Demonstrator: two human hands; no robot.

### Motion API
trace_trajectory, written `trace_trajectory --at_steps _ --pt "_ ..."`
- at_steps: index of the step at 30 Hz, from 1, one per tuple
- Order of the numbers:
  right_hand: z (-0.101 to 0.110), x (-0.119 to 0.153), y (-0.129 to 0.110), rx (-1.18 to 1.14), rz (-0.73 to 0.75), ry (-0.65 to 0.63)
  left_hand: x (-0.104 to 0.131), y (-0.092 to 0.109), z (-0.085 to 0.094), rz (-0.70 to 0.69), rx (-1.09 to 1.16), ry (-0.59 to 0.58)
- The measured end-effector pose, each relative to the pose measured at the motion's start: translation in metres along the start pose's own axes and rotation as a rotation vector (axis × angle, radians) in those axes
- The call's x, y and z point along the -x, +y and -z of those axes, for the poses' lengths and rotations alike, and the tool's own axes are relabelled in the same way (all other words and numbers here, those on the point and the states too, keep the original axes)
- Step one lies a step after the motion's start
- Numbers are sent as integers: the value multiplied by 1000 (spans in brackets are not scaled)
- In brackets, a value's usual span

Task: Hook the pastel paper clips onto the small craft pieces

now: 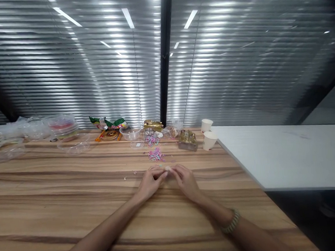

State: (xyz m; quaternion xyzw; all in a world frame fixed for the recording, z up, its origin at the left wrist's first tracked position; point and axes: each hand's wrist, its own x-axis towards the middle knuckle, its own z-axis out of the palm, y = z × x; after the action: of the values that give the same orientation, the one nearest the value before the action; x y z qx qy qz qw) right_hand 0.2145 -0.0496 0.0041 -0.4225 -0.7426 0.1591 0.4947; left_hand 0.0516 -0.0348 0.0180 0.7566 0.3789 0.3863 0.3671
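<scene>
Both hands meet over the wooden table, in the middle of the view. Between the fingertips of my left hand [150, 183] and my right hand [187, 180] is a small pale piece [167, 168], too small to make out. Each hand pinches it from its own side. Just beyond the fingers lies a loose pile of pink, purple and blue-green bits [156, 154]. Behind that pile, more such bits lie in and around a clear jar [150, 136]. A bracelet circles my right wrist.
Along the wooden table's [61, 200] back edge stand plastic tubs [62, 126], snack packets [110, 124], a clear bowl [130, 133], a gold tray [187, 140] and two paper cups [209, 140]. A white table [285, 152] adjoins on the right.
</scene>
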Motion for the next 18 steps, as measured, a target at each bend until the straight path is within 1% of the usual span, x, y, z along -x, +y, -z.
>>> trace_trajectory --at_steps 1,3,5,7,9,11,13,16,18 --pt "0 -1 1 -18 -40 37 1 4 -2 -12 -10 -22" --pt "-1 -2 3 -78 -125 98 4 11 -4 -40 -34 -14" --pt "-2 -2 6 -167 -195 118 7 18 -5 -107 -59 25" --pt "-4 -3 9 -247 -235 114 10 22 -5 -208 -73 42" --pt "-4 -3 10 -295 -248 108 12 26 -3 -284 -64 13" --pt "-5 -2 8 -319 -248 106 13 28 0 -304 -29 -47" --pt "-5 -1 5 -335 -227 102 12 26 1 -245 27 -105" --pt "-5 1 -4 -322 -165 77 8 17 3 -71 149 -144" --pt "-5 3 -9 -281 -119 44 4 9 3 47 274 -178"
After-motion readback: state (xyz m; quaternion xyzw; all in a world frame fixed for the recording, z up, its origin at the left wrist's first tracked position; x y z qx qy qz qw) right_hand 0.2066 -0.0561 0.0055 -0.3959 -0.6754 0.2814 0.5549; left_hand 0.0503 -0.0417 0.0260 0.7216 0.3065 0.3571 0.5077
